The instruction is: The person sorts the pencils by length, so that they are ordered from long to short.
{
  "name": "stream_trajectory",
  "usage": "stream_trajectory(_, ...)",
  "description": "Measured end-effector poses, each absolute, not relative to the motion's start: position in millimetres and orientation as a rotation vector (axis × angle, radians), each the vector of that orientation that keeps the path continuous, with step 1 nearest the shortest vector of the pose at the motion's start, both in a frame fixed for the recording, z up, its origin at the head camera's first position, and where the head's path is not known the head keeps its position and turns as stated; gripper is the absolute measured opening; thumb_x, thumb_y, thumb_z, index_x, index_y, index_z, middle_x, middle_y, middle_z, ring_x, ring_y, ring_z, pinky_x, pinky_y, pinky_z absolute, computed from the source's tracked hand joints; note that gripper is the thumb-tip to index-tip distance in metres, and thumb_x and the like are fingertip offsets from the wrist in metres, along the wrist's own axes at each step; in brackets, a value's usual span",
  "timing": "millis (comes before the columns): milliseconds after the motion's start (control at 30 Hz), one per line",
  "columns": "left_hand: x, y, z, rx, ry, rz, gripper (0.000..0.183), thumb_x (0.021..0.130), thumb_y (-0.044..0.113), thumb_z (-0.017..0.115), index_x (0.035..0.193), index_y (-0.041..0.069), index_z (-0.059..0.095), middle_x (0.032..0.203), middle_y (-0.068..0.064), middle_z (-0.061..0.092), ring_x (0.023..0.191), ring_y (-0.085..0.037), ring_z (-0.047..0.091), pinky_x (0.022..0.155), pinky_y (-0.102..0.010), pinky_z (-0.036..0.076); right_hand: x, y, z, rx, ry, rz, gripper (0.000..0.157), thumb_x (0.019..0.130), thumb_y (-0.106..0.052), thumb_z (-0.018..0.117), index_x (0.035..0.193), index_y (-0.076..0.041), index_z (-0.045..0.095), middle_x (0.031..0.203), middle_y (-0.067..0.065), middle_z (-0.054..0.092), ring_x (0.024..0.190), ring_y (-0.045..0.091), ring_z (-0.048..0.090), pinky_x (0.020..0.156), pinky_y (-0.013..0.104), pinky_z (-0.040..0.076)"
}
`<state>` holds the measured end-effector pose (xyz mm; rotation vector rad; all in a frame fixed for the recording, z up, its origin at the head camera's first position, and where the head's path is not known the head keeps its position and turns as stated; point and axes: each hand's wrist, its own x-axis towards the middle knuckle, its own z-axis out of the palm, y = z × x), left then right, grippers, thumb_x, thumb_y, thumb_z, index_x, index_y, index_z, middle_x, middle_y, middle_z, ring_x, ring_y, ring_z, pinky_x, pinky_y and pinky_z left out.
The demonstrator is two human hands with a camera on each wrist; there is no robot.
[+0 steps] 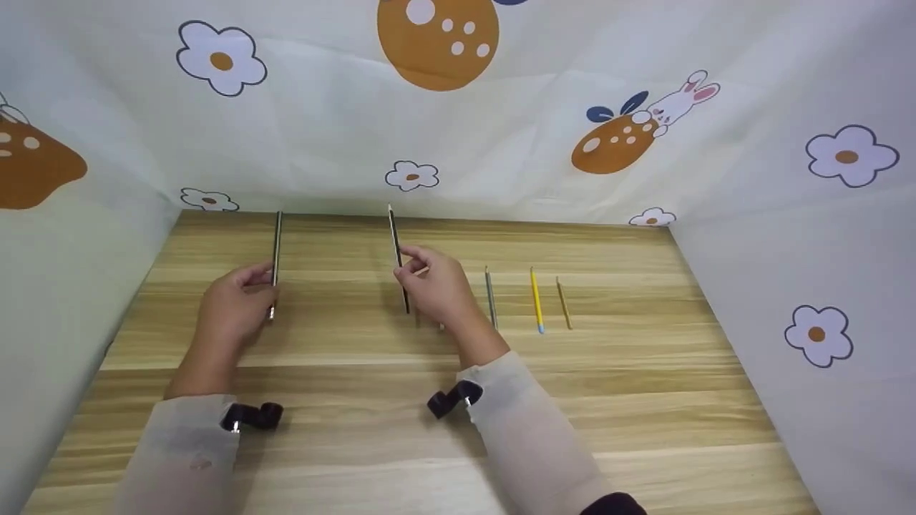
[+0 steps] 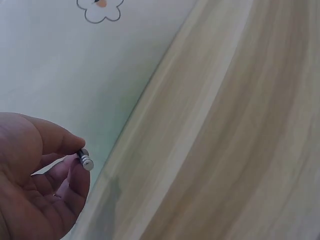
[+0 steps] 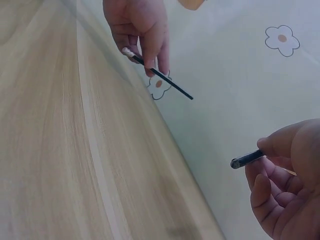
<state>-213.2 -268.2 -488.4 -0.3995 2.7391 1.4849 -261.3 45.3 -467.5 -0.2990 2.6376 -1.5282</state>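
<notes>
On the left in the head view, my left hand (image 1: 236,304) pinches a dark striped pencil (image 1: 277,247) between thumb and fingers, its pale end toward me. In the left wrist view that pencil's silvery, rounded end (image 2: 87,163) pokes out past the fingertips. To its right, my right hand (image 1: 440,286) pinches a black pencil (image 1: 395,239), whose light pointed tip faces the back wall. The blunt dark end of this pencil (image 3: 246,159) shows in the right wrist view. Both pencils are held above the table, apart from each other.
Right of my right hand lie a grey-blue pencil (image 1: 490,297), a yellow pencil (image 1: 537,300) with a blue end and a short brown pencil (image 1: 564,304). Thin objects beneath my right hand are mostly hidden. Patterned cloth walls (image 1: 322,143) border the wooden table (image 1: 343,400).
</notes>
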Motion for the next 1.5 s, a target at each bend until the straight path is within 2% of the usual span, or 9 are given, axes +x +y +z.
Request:
stream_trajectory(67,-213.1,-272.4,-490.6,-0.398,2.76,1.43,0.054,0.102,0.021,0.064,0.154,0.011,0.057,0.147,-0.017,0.066,0.128,-0.03,0.066,0.088,-0.027,0.058,-261.2,44.3,-467.7,-0.295,2.631,-1.53,0.042,0.102,-0.024,0.074,0.143,-0.019,0.069,0.1,-0.004,0.073,0.088,0.009,0.072,0.07,0.023,0.059)
stream_trajectory(167,-213.4,-277.0,-493.6,-0.394,2.785,1.345,0.053,0.103,0.022,0.063,0.153,0.007,0.057,0.147,-0.02,0.066,0.137,-0.039,0.061,0.107,-0.046,0.053,-261.1,43.0,-467.9,-0.294,2.624,-1.527,0.042,0.102,-0.025,0.074,0.143,-0.019,0.069,0.1,-0.004,0.073,0.088,0.009,0.072,0.07,0.023,0.059)
stream_trajectory(233,-213.9,-279.5,-495.6,-0.389,2.789,1.302,0.053,0.103,0.022,0.063,0.153,0.005,0.057,0.147,-0.022,0.065,0.14,-0.042,0.059,0.115,-0.056,0.047,-261.3,42.2,-468.4,-0.293,2.623,-1.523,0.042,0.102,-0.025,0.074,0.144,-0.018,0.069,0.1,-0.004,0.073,0.088,0.009,0.072,0.07,0.023,0.059)
stream_trajectory(300,-214.6,-282.0,-497.1,-0.383,2.783,1.278,0.053,0.103,0.021,0.063,0.153,0.004,0.057,0.147,-0.024,0.064,0.14,-0.044,0.058,0.118,-0.06,0.044,-261.6,41.6,-469.1,-0.288,2.616,-1.525,0.042,0.103,-0.024,0.073,0.144,-0.018,0.069,0.1,-0.004,0.073,0.088,0.009,0.072,0.069,0.023,0.058)
stream_trajectory(633,-218.7,-292.2,-499.1,-0.372,2.756,1.255,0.053,0.101,0.021,0.067,0.15,0.004,0.06,0.149,-0.022,0.064,0.138,-0.042,0.059,0.118,-0.057,0.045,-261.9,38.9,-472.6,-0.295,2.602,-1.531,0.041,0.103,-0.023,0.072,0.143,-0.02,0.069,0.1,-0.005,0.073,0.087,0.01,0.071,0.066,0.022,0.056)
stream_trajectory(900,-218.7,-295.5,-501.4,-0.361,2.787,1.253,0.05,0.099,0.023,0.07,0.144,0.002,0.065,0.144,-0.021,0.069,0.134,-0.039,0.064,0.114,-0.049,0.047,-260.6,35.9,-473.4,-0.342,2.62,-1.515,0.04,0.102,-0.023,0.072,0.142,-0.019,0.07,0.098,-0.005,0.072,0.085,0.009,0.071,0.067,0.023,0.055)
stream_trajectory(1100,-219.7,-296.7,-501.7,-0.384,2.742,1.274,0.054,0.099,0.026,0.072,0.147,0.005,0.063,0.145,-0.021,0.068,0.134,-0.038,0.063,0.111,-0.046,0.048,-260.1,30.5,-475.9,-0.345,2.59,-1.509,0.04,0.102,-0.023,0.074,0.142,-0.018,0.07,0.098,-0.004,0.073,0.086,0.01,0.071,0.069,0.023,0.057)
stream_trajectory(1267,-220.3,-296.7,-501.2,-0.377,2.703,1.311,0.056,0.1,0.028,0.072,0.15,0.005,0.06,0.148,-0.021,0.065,0.137,-0.039,0.061,0.114,-0.048,0.047,-260.2,24.1,-478.0,-0.36,2.562,-1.542,0.04,0.1,-0.021,0.076,0.14,-0.015,0.071,0.097,-0.002,0.074,0.086,0.011,0.072,0.071,0.023,0.059)
stream_trajectory(1500,-219.5,-297.6,-500.4,-0.393,2.634,1.422,0.058,0.102,0.028,0.071,0.153,0.006,0.057,0.154,-0.019,0.062,0.142,-0.036,0.058,0.116,-0.044,0.047,-259.6,5.2,-479.9,-0.349,2.496,-1.557,0.039,0.099,-0.019,0.077,0.138,-0.015,0.072,0.094,-0.003,0.074,0.086,0.008,0.069,0.068,0.02,0.056)
